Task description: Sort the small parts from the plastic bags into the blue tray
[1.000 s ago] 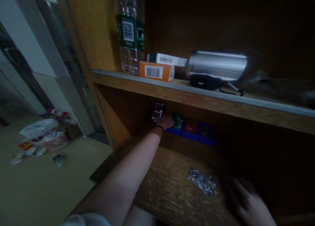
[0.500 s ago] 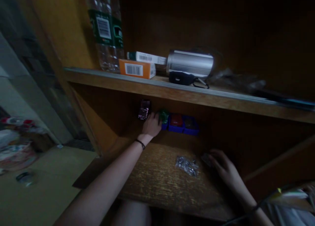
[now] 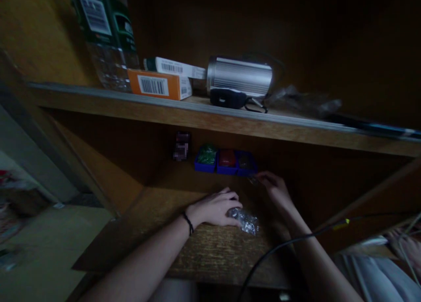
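Observation:
My left hand (image 3: 219,207), with a dark band at the wrist, reaches over the wooden surface and its fingers touch a clear plastic bag of small shiny parts (image 3: 246,222). My right hand (image 3: 271,182) pinches a small clear bag (image 3: 253,179) just in front of the blue bins. Three blue bins stand in a row at the back: one with green packets (image 3: 206,155), one with red content (image 3: 226,158) and one with dark content (image 3: 245,161). A lit phone screen (image 3: 181,146) is to their left.
The shelf (image 3: 197,113) above bears a plastic bottle (image 3: 110,43), an orange box (image 3: 159,85), a silver cylinder (image 3: 240,76) and a black pouch (image 3: 226,98). A dark cable (image 3: 279,247) crosses my right forearm. Another person's hand (image 3: 406,247) shows at far right.
My left hand has left the green packets' bin and come down to the bag of parts. My right hand has moved with its small bag up and left toward the bins. The view has shifted.

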Available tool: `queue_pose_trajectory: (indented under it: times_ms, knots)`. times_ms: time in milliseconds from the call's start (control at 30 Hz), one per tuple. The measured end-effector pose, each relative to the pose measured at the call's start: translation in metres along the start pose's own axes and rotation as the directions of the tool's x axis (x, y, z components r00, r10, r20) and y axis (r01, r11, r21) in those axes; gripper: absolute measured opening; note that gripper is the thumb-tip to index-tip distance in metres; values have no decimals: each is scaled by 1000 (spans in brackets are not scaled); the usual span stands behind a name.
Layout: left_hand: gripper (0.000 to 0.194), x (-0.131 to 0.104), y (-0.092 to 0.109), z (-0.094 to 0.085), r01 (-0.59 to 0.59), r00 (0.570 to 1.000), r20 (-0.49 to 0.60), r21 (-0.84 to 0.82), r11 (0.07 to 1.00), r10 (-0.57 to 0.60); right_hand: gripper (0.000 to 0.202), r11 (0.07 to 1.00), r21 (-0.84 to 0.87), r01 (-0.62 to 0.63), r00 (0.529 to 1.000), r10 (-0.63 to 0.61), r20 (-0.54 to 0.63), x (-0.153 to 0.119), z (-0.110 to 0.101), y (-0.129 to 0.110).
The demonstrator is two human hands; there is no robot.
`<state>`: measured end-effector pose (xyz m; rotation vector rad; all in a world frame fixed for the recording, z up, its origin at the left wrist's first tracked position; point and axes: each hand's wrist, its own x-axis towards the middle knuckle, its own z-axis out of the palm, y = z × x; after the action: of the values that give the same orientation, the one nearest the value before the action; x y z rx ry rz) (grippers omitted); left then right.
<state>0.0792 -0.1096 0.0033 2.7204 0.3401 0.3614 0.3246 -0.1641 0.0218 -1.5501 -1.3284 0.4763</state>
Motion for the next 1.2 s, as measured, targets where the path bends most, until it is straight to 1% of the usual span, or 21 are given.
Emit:
queue_pose_trajectory:
  times_ms: [33,100,167,233,300,333,400,467,500,633,733,933,1067,1133,1200]
  knots:
    - [49,0,0,0,2,1000,-5,1,1000,-2,33,1000,-3,25,999,-25,-32,7,2,1]
    - [48,-1,0,-1,6,1000,-10,-6,1000,-6,40,993,-71,90,994,-94,-63,19,4,3]
    - [43,-1,-1,-2,6,1000,-12,-20,1000,-6,41,973,-188,136,990,-142,-23,22,4,6]
    - [38,0,-2,-2,4,1000,-15,-35,999,-4,36,949,-280,147,988,-130,78,16,0,8]
    - [37,1,-3,-1,8,1000,-28,-48,999,-9,34,932,-328,155,971,-82,225,4,-5,8]
    - [38,1,-4,-1,11,999,-34,-53,999,-13,34,924,-345,166,950,-57,306,-4,-8,8]
    - [38,2,-6,0,21,999,-45,-58,998,-24,37,912,-360,195,894,-15,447,-20,-14,7]
    - [38,3,-8,1,43,998,-53,-70,997,-47,44,909,-356,218,842,9,540,-33,-18,8]
    - [40,3,-9,2,59,996,-56,-78,995,-63,45,905,-359,229,828,12,561,-37,-18,9]
    - [44,2,-14,4,108,991,-65,-89,990,-114,41,884,-387,263,812,13,583,-41,-12,17]
    - [39,-1,-18,1,88,993,-76,-76,993,-94,34,889,-359,285,795,-10,607,-36,-1,18]
    - [26,-6,-28,-5,52,995,-85,-16,999,-53,24,902,-284,324,745,-58,664,-20,32,5]
    - [24,-8,-34,-8,73,994,-75,-6,997,-74,20,907,-231,352,711,-99,696,-10,47,2]
    - [22,-9,-37,-10,77,994,-78,-23,997,-79,18,909,-214,356,705,-111,700,-7,50,3]
    - [24,-10,-39,-10,85,990,-106,-53,995,-90,18,909,-224,352,713,-106,693,-6,51,5]
